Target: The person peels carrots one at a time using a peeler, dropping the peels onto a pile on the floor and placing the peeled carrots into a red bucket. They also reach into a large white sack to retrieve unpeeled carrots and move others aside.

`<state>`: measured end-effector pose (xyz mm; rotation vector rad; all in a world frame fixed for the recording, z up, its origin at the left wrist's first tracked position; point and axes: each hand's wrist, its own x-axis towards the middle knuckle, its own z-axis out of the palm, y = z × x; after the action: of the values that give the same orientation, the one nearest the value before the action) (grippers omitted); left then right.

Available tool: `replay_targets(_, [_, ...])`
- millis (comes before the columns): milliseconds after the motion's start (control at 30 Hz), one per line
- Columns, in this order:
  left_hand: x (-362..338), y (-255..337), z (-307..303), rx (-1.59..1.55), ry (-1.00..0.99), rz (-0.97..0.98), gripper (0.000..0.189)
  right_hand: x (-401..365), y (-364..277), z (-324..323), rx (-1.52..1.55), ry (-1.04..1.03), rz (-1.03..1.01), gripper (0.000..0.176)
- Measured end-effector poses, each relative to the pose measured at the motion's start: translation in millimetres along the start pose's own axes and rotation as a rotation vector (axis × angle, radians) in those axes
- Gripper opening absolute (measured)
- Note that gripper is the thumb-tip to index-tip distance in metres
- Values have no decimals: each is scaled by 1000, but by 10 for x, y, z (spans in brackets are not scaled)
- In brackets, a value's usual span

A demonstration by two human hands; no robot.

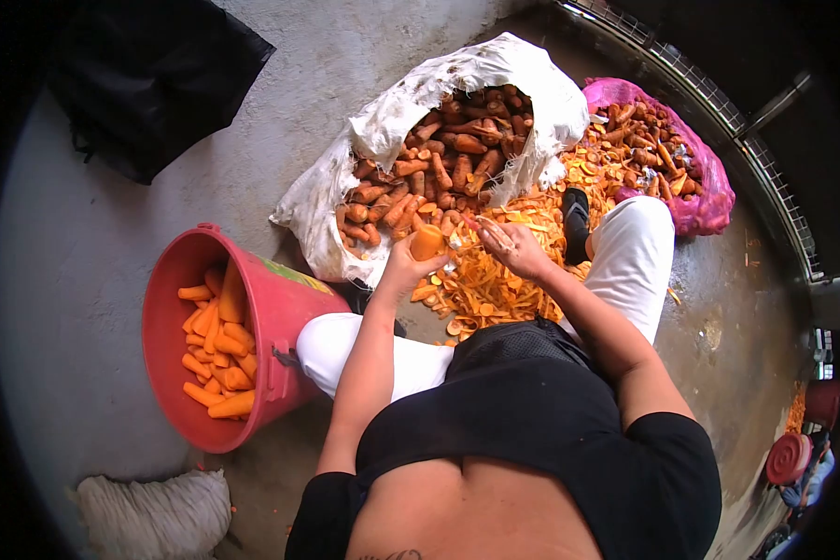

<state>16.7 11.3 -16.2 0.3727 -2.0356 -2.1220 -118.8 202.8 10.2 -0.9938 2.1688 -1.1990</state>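
A peeled orange carrot [427,243] is in my left hand [411,269], with the fingers wrapped round its lower part. Just to the right, my right hand [515,250] is closed on a small peeler, mostly hidden by the fingers; a reddish bit shows at the fingertips. Below both hands lies a heap of orange peelings [495,289] on the floor between my legs. Beyond them, a torn white sack [322,191] lies on its side, opening toward me, full of unpeeled carrots [471,145].
On the left stands a red bucket [294,299] holding peeled carrots [219,341]. A pink mesh sack [714,191] of carrots lies at the far right. A black bag [159,84] and a whitish sack [154,513] rest on the floor. Another person [817,481] is at the right edge.
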Motion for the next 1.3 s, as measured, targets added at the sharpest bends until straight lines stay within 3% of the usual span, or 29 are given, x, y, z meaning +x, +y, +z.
replay_targets(67, [36,-73,5,282,107,17,25,-22,-18,24,-22,-4,-135,40])
replay_targets(167, [51,-81,13,553,196,-6,25,-73,-91,-12,-251,-111,-189,36])
replay_targets(600, [2,63,34,479,213,121,22,-71,-49,43,-222,-143,-172,34])
replay_targets(700, [-43,111,38,542,210,132,21,-6,133,61,-342,-118,-208,41])
replay_targets(767, [-108,166,95,446,193,127,20,92,289,-42,-443,-173,192,53])
replay_targets(800, [-97,205,92,405,183,133,19,131,760,-20,-496,12,177,62])
replay_targets(833, [-77,213,73,490,221,156,20,164,825,-102,-447,-6,341,58])
replay_targets(900, [-110,195,70,651,307,181,23,226,895,-114,-495,95,304,43])
replay_targets(933, [-106,186,45,796,299,41,35,236,934,-101,-564,122,133,38])
replay_targets(1000, [-80,133,32,901,350,106,38,260,966,-105,-699,182,-216,39])
replay_targets(1100, [-41,79,0,970,313,77,46,180,823,-214,-292,-82,195,44])
replay_targets(1167, [-48,84,5,968,313,87,45,143,804,-170,-73,47,323,44])
replay_targets(1233, [-70,129,17,978,310,46,44,134,779,-191,141,15,468,47])
replay_targets(1300, [-87,194,41,988,324,25,43,123,659,-185,73,26,398,54])
